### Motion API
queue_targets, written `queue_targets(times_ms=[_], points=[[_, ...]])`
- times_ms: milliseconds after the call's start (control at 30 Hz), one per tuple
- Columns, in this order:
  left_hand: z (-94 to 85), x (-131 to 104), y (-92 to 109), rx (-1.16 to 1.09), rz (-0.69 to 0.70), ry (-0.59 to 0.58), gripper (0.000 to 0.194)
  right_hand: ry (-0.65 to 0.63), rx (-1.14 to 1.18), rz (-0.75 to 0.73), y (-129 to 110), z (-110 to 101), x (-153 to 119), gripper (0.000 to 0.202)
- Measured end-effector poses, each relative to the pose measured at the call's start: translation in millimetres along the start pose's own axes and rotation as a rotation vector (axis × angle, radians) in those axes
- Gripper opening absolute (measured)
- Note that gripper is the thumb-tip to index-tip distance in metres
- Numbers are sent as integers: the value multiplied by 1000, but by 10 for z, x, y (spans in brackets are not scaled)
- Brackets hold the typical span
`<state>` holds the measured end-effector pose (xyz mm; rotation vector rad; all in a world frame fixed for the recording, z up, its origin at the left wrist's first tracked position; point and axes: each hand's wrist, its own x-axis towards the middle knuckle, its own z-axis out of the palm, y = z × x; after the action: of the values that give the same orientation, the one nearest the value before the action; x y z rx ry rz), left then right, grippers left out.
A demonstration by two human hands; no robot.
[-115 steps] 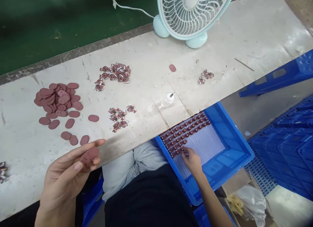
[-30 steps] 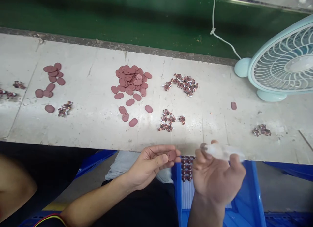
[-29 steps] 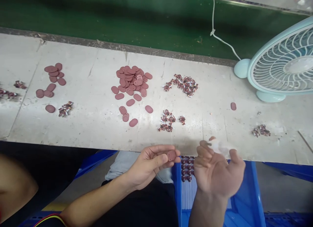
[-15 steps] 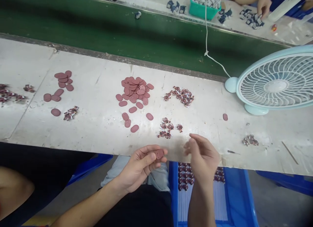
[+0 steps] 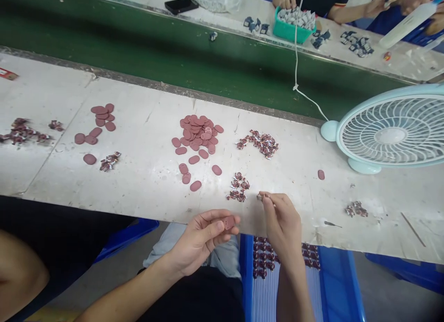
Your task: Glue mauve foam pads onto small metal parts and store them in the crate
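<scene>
A reddish-brown oval disc (image 5: 229, 222) with small holes is held between the thumb and fingers of my left hand (image 5: 203, 234), just over the table's front edge. To its right, my right hand (image 5: 286, 225) pinches a small brown-and-white figure (image 5: 260, 197) close to the table top. Beside that hand lies a small cluster of similar figures (image 5: 238, 187), with a larger heap of figures (image 5: 265, 144) farther back. A pile of the same oval discs (image 5: 198, 132) sits left of them, with single discs scattered in front.
A light-blue fan (image 5: 390, 134) stands at the right. Below the table edge, a blue crate (image 5: 342, 285) holds rows of brown pieces. More discs and figures lie at the left. Across a green strip (image 5: 145, 58), co-workers' hands work by a green basket (image 5: 291, 33).
My right hand has moved slightly, and a single figure that lay near it is now in its fingertips. My left hand still holds the disc. The view has shifted a little.
</scene>
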<state>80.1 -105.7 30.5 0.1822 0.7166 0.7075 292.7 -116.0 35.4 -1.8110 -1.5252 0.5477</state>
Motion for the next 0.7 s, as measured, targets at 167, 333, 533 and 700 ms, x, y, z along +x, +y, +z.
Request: queue_targets(times_ms=[167,333,533,700], points=[[29,35,-44,131,63,-2,24,-225,624,179,-395,-68,-395,17],[30,48,-86,234,156,-71,22,-129,612,229,-476,45,-473,17],[8,44,-111,261,194,-87,23,-90,542,235,-457,91,-503,22],[36,32,-126,218,189,-24,23,-96,501,199,-463,102,-508,22]])
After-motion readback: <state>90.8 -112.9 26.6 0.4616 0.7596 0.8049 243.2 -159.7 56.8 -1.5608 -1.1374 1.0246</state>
